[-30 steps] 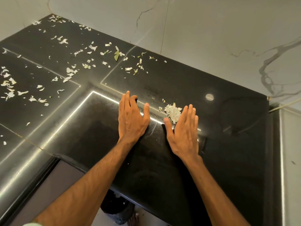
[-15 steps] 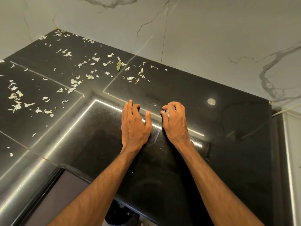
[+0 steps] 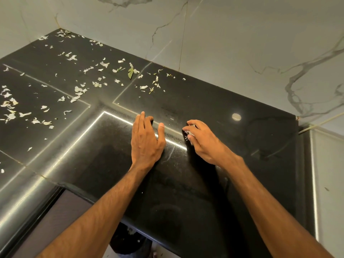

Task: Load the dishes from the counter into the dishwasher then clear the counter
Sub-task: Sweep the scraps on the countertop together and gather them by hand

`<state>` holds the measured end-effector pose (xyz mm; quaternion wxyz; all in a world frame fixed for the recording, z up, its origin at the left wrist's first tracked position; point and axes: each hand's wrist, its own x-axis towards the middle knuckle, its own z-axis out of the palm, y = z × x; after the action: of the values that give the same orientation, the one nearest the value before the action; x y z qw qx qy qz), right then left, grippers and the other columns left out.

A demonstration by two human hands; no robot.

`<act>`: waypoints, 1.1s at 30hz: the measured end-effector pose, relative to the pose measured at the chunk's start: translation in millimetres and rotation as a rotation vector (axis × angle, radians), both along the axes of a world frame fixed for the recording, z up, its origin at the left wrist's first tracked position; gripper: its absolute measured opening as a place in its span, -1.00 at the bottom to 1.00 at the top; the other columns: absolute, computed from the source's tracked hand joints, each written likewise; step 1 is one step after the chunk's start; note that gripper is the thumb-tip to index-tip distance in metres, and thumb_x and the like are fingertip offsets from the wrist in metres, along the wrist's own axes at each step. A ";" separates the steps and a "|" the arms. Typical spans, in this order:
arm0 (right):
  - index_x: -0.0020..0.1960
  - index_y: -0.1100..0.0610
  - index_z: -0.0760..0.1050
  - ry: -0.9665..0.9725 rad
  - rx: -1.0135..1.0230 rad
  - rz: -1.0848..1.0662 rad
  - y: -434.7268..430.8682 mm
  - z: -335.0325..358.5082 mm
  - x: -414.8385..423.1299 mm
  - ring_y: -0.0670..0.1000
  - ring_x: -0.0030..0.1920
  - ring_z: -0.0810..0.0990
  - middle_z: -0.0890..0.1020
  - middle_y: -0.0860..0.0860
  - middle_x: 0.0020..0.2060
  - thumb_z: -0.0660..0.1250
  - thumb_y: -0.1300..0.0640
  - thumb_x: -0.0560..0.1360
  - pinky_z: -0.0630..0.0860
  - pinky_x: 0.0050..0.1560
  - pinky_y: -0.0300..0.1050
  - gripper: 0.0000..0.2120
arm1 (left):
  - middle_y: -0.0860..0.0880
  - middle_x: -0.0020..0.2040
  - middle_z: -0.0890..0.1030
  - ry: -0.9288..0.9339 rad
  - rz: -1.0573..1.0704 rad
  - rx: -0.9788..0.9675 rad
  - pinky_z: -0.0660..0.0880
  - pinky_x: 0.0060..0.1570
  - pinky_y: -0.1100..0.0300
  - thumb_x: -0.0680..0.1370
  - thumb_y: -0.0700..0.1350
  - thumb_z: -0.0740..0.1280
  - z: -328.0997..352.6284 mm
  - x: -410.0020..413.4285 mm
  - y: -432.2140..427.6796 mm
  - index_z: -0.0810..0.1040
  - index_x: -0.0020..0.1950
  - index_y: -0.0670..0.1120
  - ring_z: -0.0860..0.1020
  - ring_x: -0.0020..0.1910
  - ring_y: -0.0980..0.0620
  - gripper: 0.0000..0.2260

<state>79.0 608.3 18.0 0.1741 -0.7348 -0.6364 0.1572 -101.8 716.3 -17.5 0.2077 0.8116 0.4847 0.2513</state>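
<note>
We are looking at a pale marble-look wall (image 3: 242,43) from 12 to 2 o'clock, grey veins running across it. It is meeting a second pale wall (image 3: 16,25) in a corner at 11 o'clock. The glossy black counter (image 3: 270,136) is reflecting a bright right-angled light strip (image 3: 119,118) near the centre and a round light spot (image 3: 236,116) at 2 o'clock. At 3 o'clock a white panel (image 3: 329,164) is standing beside the counter's end. At 6 o'clock a dark container (image 3: 128,243) is sitting below the counter's edge.

Two hands (image 3: 147,144) (image 3: 206,144), one counter (image 3: 232,183), one leaf (image 3: 130,73), countless scraps (image 3: 78,89)
</note>
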 end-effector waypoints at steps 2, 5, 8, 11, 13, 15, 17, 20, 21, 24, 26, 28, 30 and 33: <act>0.53 0.13 0.32 -0.049 -0.130 0.026 -6.9 4.6 0.0 0.06 0.57 0.21 0.21 0.05 0.57 0.25 0.31 0.63 0.35 0.47 -0.09 -0.52 | -0.20 0.56 0.29 -0.006 -0.005 -0.007 0.15 0.57 -0.06 0.68 0.13 0.12 1.4 0.0 -0.9 0.43 0.32 -0.10 0.18 0.59 -0.12 -0.62; 0.52 0.10 0.31 -0.117 -0.111 -0.002 -14.2 10.3 -10.9 0.08 0.51 0.34 0.21 0.03 0.58 0.29 0.41 0.54 0.48 0.34 -0.07 -0.41 | -0.20 0.55 0.30 -0.012 -0.010 -0.010 0.16 0.57 -0.08 0.68 0.13 0.12 2.9 0.1 -1.9 0.44 0.29 -0.10 0.18 0.59 -0.12 -0.64; 0.41 0.20 0.45 -0.154 -0.058 -0.061 -20.7 18.6 -23.6 0.14 0.41 0.47 0.38 0.11 0.50 0.20 0.48 0.51 0.49 0.33 0.01 -0.50 | -0.21 0.54 0.31 -0.013 -0.016 0.006 0.18 0.56 -0.09 0.68 0.14 0.12 3.3 0.2 -2.1 0.44 0.26 -0.09 0.19 0.58 -0.13 -0.65; 0.13 0.26 0.55 -0.243 0.015 -0.057 -24.3 18.2 -31.9 0.20 0.08 0.63 0.54 0.17 0.31 0.15 0.49 0.50 0.52 -0.06 0.01 -0.67 | -0.22 0.53 0.33 -0.018 -0.018 0.023 0.19 0.55 -0.10 0.68 0.14 0.11 0.6 -0.3 -1.1 0.44 0.25 -0.10 0.20 0.57 -0.13 -0.65; -0.03 0.26 0.52 -0.310 0.020 -0.050 -23.9 12.9 -35.0 0.19 -0.17 0.61 0.60 0.17 0.14 0.17 0.50 0.48 0.33 -0.26 -0.05 -0.77 | -0.22 0.50 0.36 -0.026 -0.020 0.033 0.22 0.53 -0.11 0.68 0.15 0.09 -0.8 -0.2 0.4 0.44 0.23 -0.10 0.23 0.56 -0.13 -0.64; -0.12 0.25 0.50 -0.382 0.025 -0.075 -22.9 7.8 -38.7 0.16 -0.32 0.57 0.60 0.15 -0.05 0.26 0.51 0.46 0.25 -0.34 -0.08 -0.81 | -0.21 0.44 0.42 -0.044 -0.016 0.053 0.27 0.50 -0.11 0.69 0.14 0.07 -0.7 0.0 1.5 0.44 0.21 -0.10 0.27 0.53 -0.11 -0.65; -0.22 0.24 0.50 -0.408 0.075 -0.097 -23.5 5.7 -45.4 0.12 -0.43 0.54 0.59 0.15 -0.20 0.39 0.51 0.39 0.22 -0.41 -0.14 -0.80 | -0.17 0.38 0.47 -0.090 -0.007 0.071 0.32 0.45 -0.08 0.69 0.09 0.08 -0.3 0.1 0.5 0.45 0.23 -0.12 0.34 0.48 -0.08 -0.67; -0.26 0.24 0.48 -0.402 0.118 -0.105 -22.3 3.2 -49.2 0.13 -0.44 0.53 0.56 0.15 -0.28 0.39 0.52 0.36 0.23 -0.42 -0.14 -0.78 | -0.10 0.34 0.51 -0.211 -0.011 0.041 0.36 0.39 0.15 0.69 0.01 0.12 2.9 -0.7 -1.8 0.48 0.26 -0.12 0.40 0.41 0.03 -0.72; -0.25 0.23 0.47 -0.373 0.111 -0.134 -20.4 2.7 -45.8 0.17 -0.40 0.55 0.57 0.15 -0.29 0.34 0.52 0.36 0.26 -0.42 -0.10 -0.78 | -0.08 0.35 0.52 -0.269 -0.016 0.022 0.34 0.35 0.27 0.70 -0.02 0.14 5.1 -0.9 -3.5 0.49 0.27 -0.11 0.42 0.38 0.04 -0.74; -0.29 0.19 0.50 -0.102 0.144 -0.320 -14.8 5.6 -28.7 0.14 -0.36 0.55 0.62 0.15 -0.36 0.26 0.46 0.36 0.39 -0.36 -0.01 -0.80 | -0.03 0.22 0.61 -0.499 -0.006 -0.089 0.49 0.17 0.23 0.70 -0.04 0.15 16.6 0.3 -16.2 0.52 0.29 -0.06 0.57 0.12 0.06 -0.75; -0.21 0.21 0.69 0.169 0.264 -0.497 -15.4 16.4 -20.8 0.01 -0.30 0.66 0.72 0.11 -0.29 0.33 0.41 0.42 0.58 -0.22 -0.06 -0.81 | 0.05 0.03 0.63 -0.637 0.009 -0.254 0.55 0.02 0.18 0.70 -0.03 0.15 25.6 7.3 -31.4 0.54 0.28 -0.04 0.59 -0.06 0.15 -0.75; -0.05 0.11 0.76 0.405 0.324 -0.653 -18.0 28.0 -20.0 -0.13 -0.19 0.72 0.76 -0.02 -0.20 0.48 0.29 0.47 0.68 -0.07 -0.13 -0.86 | 0.06 0.10 0.64 -0.800 0.028 -0.517 0.54 0.16 0.19 0.70 0.00 0.14 31.1 20.0 -43.2 0.56 0.27 -0.03 0.60 0.06 0.19 -0.73; -0.01 0.07 0.75 0.576 0.307 -0.705 -19.8 38.2 -26.3 -0.16 -0.16 0.73 0.76 -0.09 -0.19 0.55 0.20 0.46 0.70 -0.02 -0.06 -0.88 | -0.06 0.24 0.62 -1.011 0.056 -0.821 0.49 0.34 0.09 0.72 0.00 0.11 36.3 33.2 -49.9 0.54 0.31 -0.11 0.59 0.24 0.05 -0.68; 0.03 0.07 0.74 0.691 0.289 -0.642 -21.6 52.0 -42.6 -0.13 -0.10 0.74 0.76 -0.08 -0.15 0.54 0.20 0.47 0.69 0.03 -0.03 -0.85 | -0.13 0.27 0.64 -1.167 0.071 -1.147 0.47 0.37 0.06 0.73 0.06 0.07 46.9 44.0 -57.2 0.54 0.34 -0.20 0.60 0.27 -0.04 -0.57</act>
<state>36.4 586.7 70.0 0.5147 -0.7670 -0.2982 0.2404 -57.8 659.1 29.4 0.8013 0.3021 0.3773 0.3526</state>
